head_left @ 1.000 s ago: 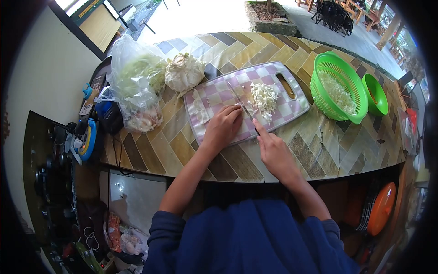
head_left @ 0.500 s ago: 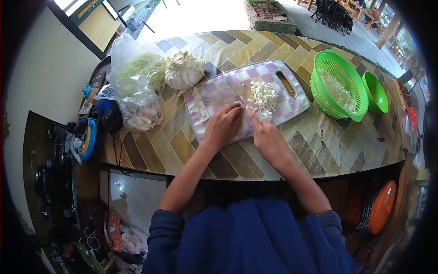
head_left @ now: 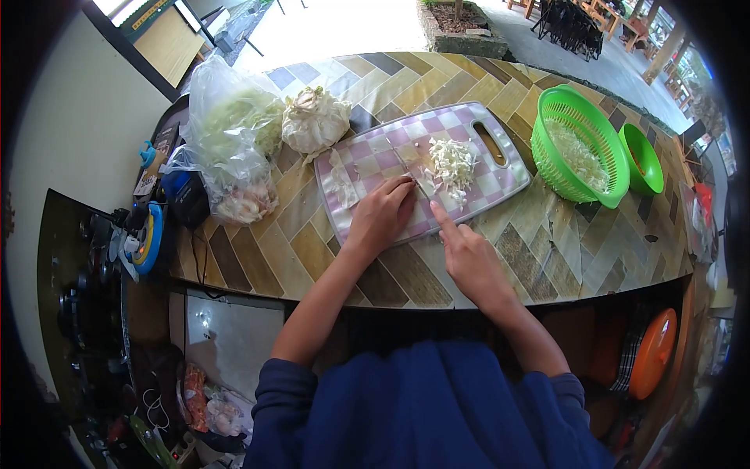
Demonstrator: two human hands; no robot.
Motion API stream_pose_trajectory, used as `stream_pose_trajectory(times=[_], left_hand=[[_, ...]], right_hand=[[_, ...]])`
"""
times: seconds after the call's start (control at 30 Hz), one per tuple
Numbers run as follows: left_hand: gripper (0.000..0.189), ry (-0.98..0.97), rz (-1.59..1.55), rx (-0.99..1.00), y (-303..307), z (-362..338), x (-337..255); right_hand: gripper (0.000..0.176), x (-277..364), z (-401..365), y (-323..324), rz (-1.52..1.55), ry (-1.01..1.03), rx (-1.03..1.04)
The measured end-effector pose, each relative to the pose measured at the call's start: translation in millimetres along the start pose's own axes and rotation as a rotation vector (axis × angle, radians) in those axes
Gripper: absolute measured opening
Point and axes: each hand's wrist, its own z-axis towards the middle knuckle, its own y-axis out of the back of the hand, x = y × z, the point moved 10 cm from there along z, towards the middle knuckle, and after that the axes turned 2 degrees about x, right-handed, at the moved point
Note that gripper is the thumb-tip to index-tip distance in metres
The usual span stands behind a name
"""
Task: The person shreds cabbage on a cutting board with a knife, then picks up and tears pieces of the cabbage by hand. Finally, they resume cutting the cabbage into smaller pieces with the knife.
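Observation:
My right hand point(head_left: 469, 254) grips a knife, its index finger stretched along the top. The thin knife blade point(head_left: 401, 162) points away to the upper left over a pink-and-white checked cutting board point(head_left: 367, 160). Just left of the blade, my left hand point(head_left: 380, 215) has its fingers curled and pressed down on the board. What those fingers hold is mostly hidden; a small pale bit shows at the tips. A heap of chopped white pieces point(head_left: 451, 166) lies to the right of the knife. Thin pale scraps point(head_left: 337, 186) lie on the board's left side.
Behind the board's left corner sits a large round whitish head point(head_left: 315, 123) with papery layers. Beside it stands a clear plastic bag point(head_left: 228, 129) of pale green contents. On the right are a green colander point(head_left: 547, 152) with white shreds and a green bowl point(head_left: 642, 160).
My right hand has drawn back slightly toward me and to the right with the knife, and more of the blade shows. My left hand has barely moved.

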Motion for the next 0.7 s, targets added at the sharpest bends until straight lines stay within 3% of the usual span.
stream_pose_trajectory(times=[0.37, 0.7], left_hand=[[0.017, 0.002, 0.004, -0.006, -2.5, 0.8, 4.3], [0.020, 0.006, -0.011, -0.014, -3.4, -0.5, 7.7]], right_hand=[[0.064, 7.5, 32.2, -17.9, -0.097, 0.022, -0.021], [0.059, -3.3, 3.3, -0.8, -0.146, -0.016, -0.005]])
